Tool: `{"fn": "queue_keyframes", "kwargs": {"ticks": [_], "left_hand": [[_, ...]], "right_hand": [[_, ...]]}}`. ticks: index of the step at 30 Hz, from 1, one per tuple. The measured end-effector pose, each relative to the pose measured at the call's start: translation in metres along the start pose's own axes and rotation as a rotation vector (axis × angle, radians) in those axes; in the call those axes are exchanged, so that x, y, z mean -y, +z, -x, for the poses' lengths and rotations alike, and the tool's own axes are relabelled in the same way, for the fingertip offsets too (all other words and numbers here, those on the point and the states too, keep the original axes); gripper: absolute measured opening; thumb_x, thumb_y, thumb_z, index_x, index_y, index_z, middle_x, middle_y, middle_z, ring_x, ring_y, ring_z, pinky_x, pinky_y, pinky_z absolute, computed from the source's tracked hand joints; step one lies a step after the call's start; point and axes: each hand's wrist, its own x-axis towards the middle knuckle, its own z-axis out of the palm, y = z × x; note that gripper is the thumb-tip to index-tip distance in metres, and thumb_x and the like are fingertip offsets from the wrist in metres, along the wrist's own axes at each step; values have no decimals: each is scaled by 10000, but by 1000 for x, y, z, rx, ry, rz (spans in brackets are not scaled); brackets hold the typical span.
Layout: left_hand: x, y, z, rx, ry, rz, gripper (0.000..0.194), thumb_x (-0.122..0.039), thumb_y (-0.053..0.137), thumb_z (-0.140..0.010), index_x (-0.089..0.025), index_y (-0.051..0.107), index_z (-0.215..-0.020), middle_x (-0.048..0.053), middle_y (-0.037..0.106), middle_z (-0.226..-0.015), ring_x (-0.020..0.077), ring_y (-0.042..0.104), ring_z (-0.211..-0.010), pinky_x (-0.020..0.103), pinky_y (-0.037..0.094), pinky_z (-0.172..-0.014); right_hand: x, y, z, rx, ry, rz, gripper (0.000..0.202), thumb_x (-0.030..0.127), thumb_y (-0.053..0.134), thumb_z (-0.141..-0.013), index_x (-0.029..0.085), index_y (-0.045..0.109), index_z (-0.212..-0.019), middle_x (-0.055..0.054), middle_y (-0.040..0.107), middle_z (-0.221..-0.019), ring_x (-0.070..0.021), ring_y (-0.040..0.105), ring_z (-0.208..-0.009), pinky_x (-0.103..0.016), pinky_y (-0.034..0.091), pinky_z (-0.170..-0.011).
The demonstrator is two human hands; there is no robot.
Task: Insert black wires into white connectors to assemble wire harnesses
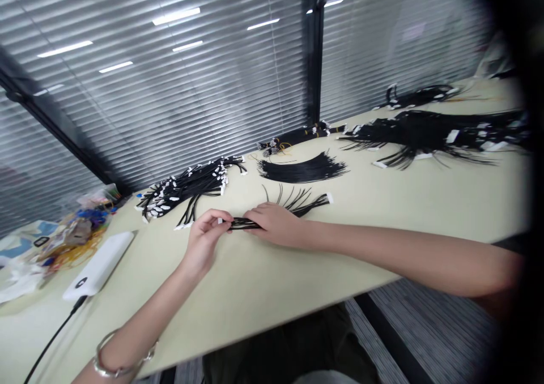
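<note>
Both hands are on one black wire harness just above or on the pale table. My left hand pinches its left end, where a small white connector shows at the fingertips. My right hand is closed over the middle of the wires, palm down, its fingertips partly hidden. Beyond it, loose wire ends fan upward and a bundle runs right to another white connector. Behind the hands lies a neat sheaf of loose black wires.
A heap of wire harnesses with white connectors lies behind my left hand. More harnesses spread at the right. At the left are a white power bank with a black cable and a pile of coloured odds and ends. Blinds stand behind the table.
</note>
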Motion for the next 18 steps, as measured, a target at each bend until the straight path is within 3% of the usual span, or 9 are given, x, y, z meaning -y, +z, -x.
{"fn": "queue_keyframes", "kwargs": {"ticks": [4, 7, 9, 12, 18], "left_hand": [[-1, -17, -14, -217, -34, 141, 123, -124, 682, -611, -169, 639, -717, 35, 601, -820, 150, 535, -751, 244, 413, -604], [3, -37, -28, -312, -38, 178, 125, -106, 650, -596, -169, 619, -699, 17, 591, -809, 128, 526, -733, 216, 403, -571], [10, -51, -35, -380, -48, 198, 139, -87, 627, -574, -166, 606, -686, 11, 591, -799, 119, 521, -707, 211, 403, -558], [21, -67, -42, -484, -56, 217, 184, -75, 603, -551, -181, 590, -700, -4, 594, -780, 112, 516, -672, 207, 398, -533], [30, -75, -45, -507, -66, 206, 222, -104, 629, -558, -196, 599, -758, -10, 616, -816, 112, 550, -681, 212, 443, -559]], "right_hand": [[-8, 0, -2, 49, 88, 179, 263, 347, 354, -945, 171, 535, -1019, -66, 652, -884, -193, 606, -781, -285, 365, -639], [-12, -1, 0, 70, 90, 245, 213, 309, 379, -934, 174, 522, -1017, -62, 651, -866, -195, 605, -738, -283, 333, -587], [-16, -4, 0, 76, 94, 287, 156, 193, 425, -891, 162, 526, -1006, -79, 647, -853, -208, 597, -736, -291, 326, -596], [-21, -13, 0, 69, 122, 372, 245, 33, 468, -768, 135, 533, -981, -120, 632, -866, -238, 578, -782, -317, 331, -652], [-29, -21, -3, 45, 172, 445, 255, 16, 460, -735, 133, 542, -947, -137, 626, -907, -259, 549, -895, -349, 328, -768]]}}
